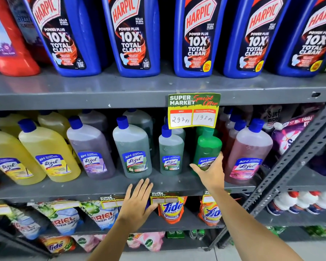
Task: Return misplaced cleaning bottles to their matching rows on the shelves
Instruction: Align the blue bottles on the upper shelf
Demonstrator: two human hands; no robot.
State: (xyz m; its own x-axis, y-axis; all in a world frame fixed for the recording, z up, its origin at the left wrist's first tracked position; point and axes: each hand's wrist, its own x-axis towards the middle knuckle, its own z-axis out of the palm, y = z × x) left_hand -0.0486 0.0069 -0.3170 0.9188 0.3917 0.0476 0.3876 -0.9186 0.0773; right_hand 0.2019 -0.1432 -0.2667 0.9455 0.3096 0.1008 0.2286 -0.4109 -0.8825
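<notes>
There is only one view, from the camera on my head. It faces the shelves straight on and tilts a little down, very near to them. The top shelf [120, 95] with blue Harpic bottles [130, 34] fills the upper edge, the middle shelf [83, 189] lies at the centre, and the floor [271, 249] shows at the bottom. My two forearms enter from below. The wide lens bends the sides.

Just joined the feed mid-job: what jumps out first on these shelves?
The row of big blue Harpic bottles fills the top shelf, with a yellow special-offer tag hanging from its edge. Below it, the right hand is on the bright green Lizol bottle, which stands between a paler green bottle and a pink one, while the left hand hovers open at the shelf edge.
</notes>
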